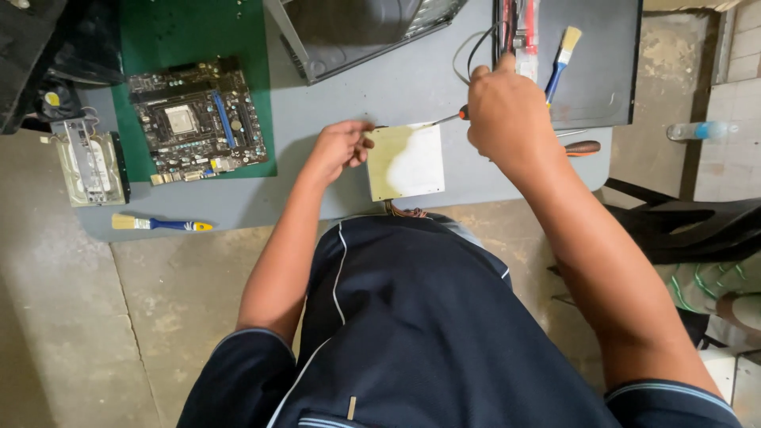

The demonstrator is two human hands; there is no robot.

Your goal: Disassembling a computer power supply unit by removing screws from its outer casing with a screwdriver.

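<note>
The metal box point(406, 161) looks smooth and dully shiny. The table point(372, 87) is matt grey. The mat point(194, 32) is matt green. The floor point(71, 317) is rough concrete. The screwdriver point(446, 119) has a shiny metal shaft.

At ten o'clock we see a motherboard point(196, 120) on a green mat point(254, 79), with a hard drive point(86, 162) further left. A blue-handled brush point(158, 224) lies at eight o'clock. At twelve sits an open computer case point(357, 32); at three, a plastic bottle point(701, 130).
</note>
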